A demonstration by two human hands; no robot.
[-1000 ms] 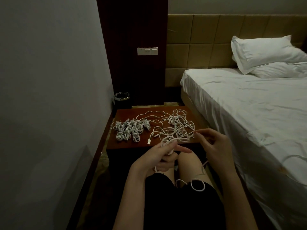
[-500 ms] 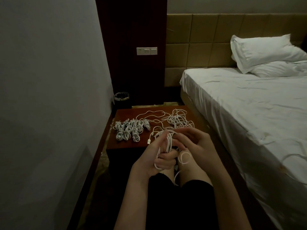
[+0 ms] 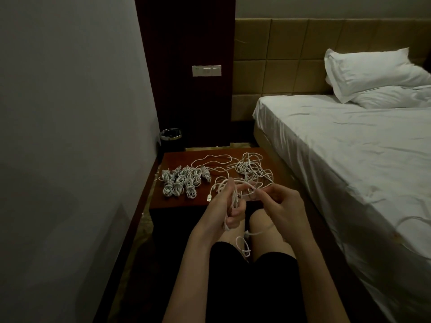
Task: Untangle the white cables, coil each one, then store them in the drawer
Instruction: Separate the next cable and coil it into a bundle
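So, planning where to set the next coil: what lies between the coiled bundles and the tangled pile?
Head view: a loose cable trails between coiled bundles and tangled pile.

I see smooth white plastic cables (image 3: 250, 170) on a glossy reddish wooden worktop (image 3: 179, 157), beside a bed's (image 3: 349, 145) wrinkled matt cloth sheet.

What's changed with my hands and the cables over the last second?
The right hand came in from the tangled pile to meet the left, then drew back slightly right, pinching a strand. The left hand kept its grip on the coil being wound. The finished bundles, the tangled pile and the nightstand stayed put.
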